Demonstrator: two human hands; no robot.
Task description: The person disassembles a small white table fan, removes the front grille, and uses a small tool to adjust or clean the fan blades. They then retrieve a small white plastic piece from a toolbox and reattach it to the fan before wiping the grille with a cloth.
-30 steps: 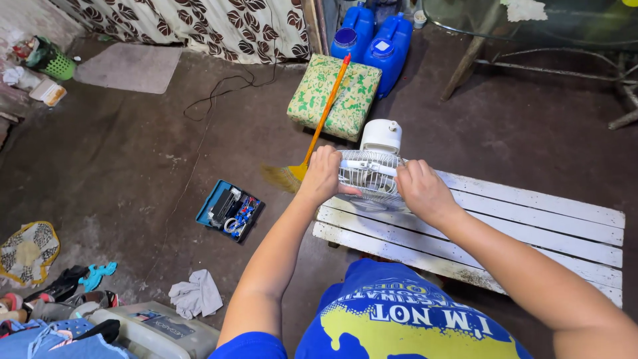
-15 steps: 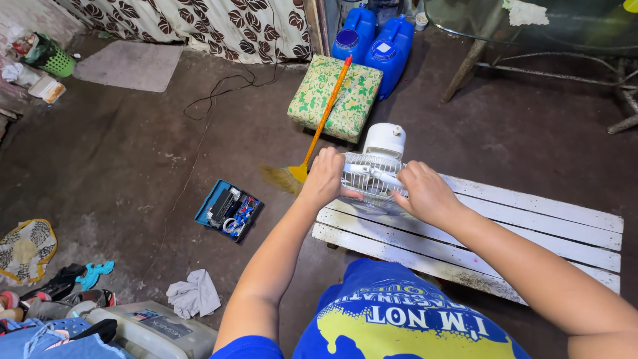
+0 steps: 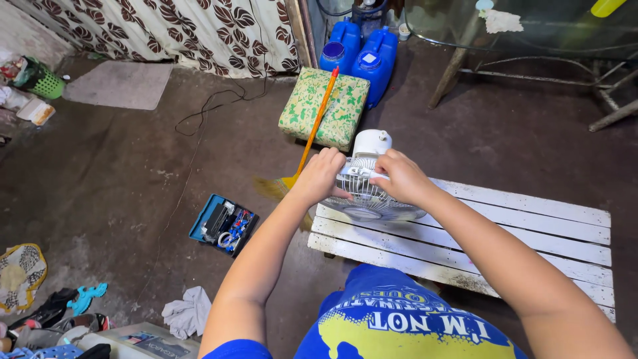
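1. On the left end of a low white slatted table (image 3: 531, 229), near its far edge, stands a small white fan (image 3: 369, 179) with a wire grille.
2. The left hand (image 3: 320, 177) is closed around the left rim of the grille, and the right hand (image 3: 399, 177) grips the right rim with bent fingers; both hold the fan.
3. The table stands on a dark, stained concrete floor (image 3: 133, 173). At the far side of the room hangs a curtain (image 3: 199, 30) with brown leaf pattern.
4. Beyond the far left corner of the table lies a green patterned cushion (image 3: 325, 106), and an orange broom (image 3: 307, 143) leans across it.
5. Behind the cushion stand two blue plastic canisters (image 3: 362, 56), rectangular with caps.
6. To the left of the table, on the floor, lies an open blue tool case (image 3: 222, 225); its contents are too small to tell.
7. Near the lower left, a crumpled grey cloth (image 3: 188, 312) lies on the floor.
8. At the far left stands a green basket (image 3: 41, 81), beside a grey mat (image 3: 119, 84).
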